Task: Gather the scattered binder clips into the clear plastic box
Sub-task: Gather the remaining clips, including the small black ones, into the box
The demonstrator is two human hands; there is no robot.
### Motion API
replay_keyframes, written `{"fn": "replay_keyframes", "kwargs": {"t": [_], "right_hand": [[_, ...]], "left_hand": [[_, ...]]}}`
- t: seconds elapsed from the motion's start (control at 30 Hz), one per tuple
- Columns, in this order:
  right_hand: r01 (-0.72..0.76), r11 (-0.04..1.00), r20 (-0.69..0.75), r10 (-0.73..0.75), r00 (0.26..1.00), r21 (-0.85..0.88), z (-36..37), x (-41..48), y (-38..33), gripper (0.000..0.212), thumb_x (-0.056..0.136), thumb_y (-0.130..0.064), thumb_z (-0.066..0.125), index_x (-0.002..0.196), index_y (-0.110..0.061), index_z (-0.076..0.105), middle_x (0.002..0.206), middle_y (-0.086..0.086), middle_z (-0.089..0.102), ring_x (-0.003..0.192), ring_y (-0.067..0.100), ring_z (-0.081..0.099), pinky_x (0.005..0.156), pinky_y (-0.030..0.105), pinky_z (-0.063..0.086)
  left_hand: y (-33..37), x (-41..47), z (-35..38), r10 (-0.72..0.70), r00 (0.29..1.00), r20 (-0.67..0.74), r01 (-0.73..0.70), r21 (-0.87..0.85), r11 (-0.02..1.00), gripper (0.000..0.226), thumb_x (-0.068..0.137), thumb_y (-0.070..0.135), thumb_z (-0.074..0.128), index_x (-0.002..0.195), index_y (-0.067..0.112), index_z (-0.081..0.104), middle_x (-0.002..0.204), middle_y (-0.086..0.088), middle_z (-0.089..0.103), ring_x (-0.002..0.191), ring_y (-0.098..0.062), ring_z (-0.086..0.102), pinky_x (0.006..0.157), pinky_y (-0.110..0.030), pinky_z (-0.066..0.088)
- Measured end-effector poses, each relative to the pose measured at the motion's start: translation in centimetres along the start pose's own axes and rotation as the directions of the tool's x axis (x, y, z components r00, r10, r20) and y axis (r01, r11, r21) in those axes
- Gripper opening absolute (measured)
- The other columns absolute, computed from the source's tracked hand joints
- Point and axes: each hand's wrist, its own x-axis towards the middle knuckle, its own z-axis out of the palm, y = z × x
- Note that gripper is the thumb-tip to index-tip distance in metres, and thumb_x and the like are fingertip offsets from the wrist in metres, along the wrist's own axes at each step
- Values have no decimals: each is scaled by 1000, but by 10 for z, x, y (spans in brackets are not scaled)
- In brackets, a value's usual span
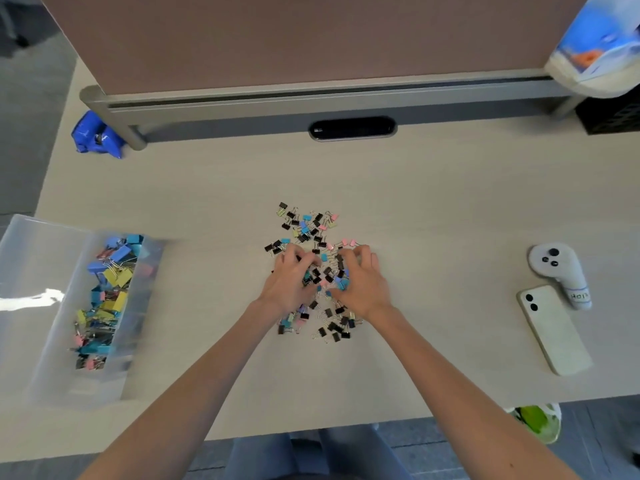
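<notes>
Dozens of binder clips [313, 230] lie heaped on the worktop [433, 202] well right of the clear plastic box [31, 271], my left hand [292, 282] and right hand [360, 284] side by side with fingers [294, 252] curled into them, scooping a handful that, I judge, next needs carrying to the box.

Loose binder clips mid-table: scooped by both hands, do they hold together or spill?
Probably spill some: the binder clips lie loose and separate under the left hand and right hand. Wire handles overlap in places, so small clumps may lift together. Boxy and small, they'd likely slide on the smooth table, not roll.
</notes>
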Motion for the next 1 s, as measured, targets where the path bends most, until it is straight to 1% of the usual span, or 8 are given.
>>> {"fn": "replay_keyframes", "kwargs": {"t": [0.07, 0.13, 0.33, 0.57, 0.67, 0.77, 0.9, 1.0], "right_hand": [[-29, 999, 12, 29, 1000, 40, -1, 6, -4, 67, 75, -36, 76, 128, -24, 38, 124, 1, 28, 115, 16, 32, 63, 25, 44], [-49, 997, 17, 48, 999, 53, -1, 10, -7, 59, 78, -30, 73, 126, -23, 39, 123, 1, 28, 113, 17, 35, 61, 25, 43], [-68, 994, -16, 69, 997, 86, 3, 17, -13, 40, 83, -23, 68, 113, -18, 43, 120, 3, 34, 104, 21, 41, 63, 29, 42], [-81, 972, -15, 86, 996, 222, 6, 25, -11, 15, 85, -7, 62, 96, -14, 55, 112, 3, 45, 101, 23, 51, 78, 37, 49], [-84, 955, -22, 94, 995, 284, 7, 26, -7, 14, 83, -3, 61, 90, -14, 56, 109, 2, 47, 96, 21, 54, 80, 37, 50], [-89, 921, -27, 107, 994, 379, 6, 26, -2, 18, 82, 0, 62, 85, -16, 55, 109, 3, 49, 90, 18, 56, 82, 33, 50], [-91, 864, -29, 121, 992, 494, 6, 25, 3, 27, 80, 5, 63, 75, -21, 55, 101, -1, 49, 85, 13, 54, 84, 32, 51], [-98, 805, -39, 149, 988, 585, 7, 24, 6, 33, 79, 8, 63, 71, -23, 55, 95, 2, 52, 81, 14, 55, 73, 31, 56]], "left_hand": [[0, 6, -1, -28, 999, 36, 29, -38, 999, 42, 81, 24, 72, 117, 25, 51, 122, -4, 33, 108, -25, 38, 85, -41, 49], [1, 11, -2, -62, 995, 76, 68, -71, 995, 41, 79, 19, 73, 114, 23, 51, 118, -6, 32, 105, -27, 40, 88, -43, 46], [15, 20, 5, -145, 988, 46, 146, -20, 989, 35, 77, 5, 64, 106, 17, 49, 114, -9, 30, 93, -26, 38, 86, -36, 43], [29, 19, 14, -223, 974, -37, 224, 25, 974, 35, 76, 21, 67, 103, 16, 46, 116, -10, 32, 99, -29, 40, 82, -31, 42], [37, 15, 15, -264, 961, -80, 268, 42, 963, 39, 76, 18, 66, 109, 15, 45, 118, -11, 32, 98, -29, 37, 74, -32, 46], [44, 13, 16, -292, 949, -116, 302, 74, 951, 40, 78, 14, 60, 114, 14, 44, 120, -12, 30, 101, -30, 35, 62, -28, 41], [44, 12, 23, -256, 947, -195, 282, 121, 952, 39, 81, 12, 58, 118, 13, 45, 123, -14, 34, 105, -28, 36, 63, -24, 37], [39, 11, 25, -243, 946, -216, 277, 141, 950, 38, 85, 7, 60, 121, 9, 46, 125, -14, 36, 108, -27, 38, 66, -24, 37]]}}
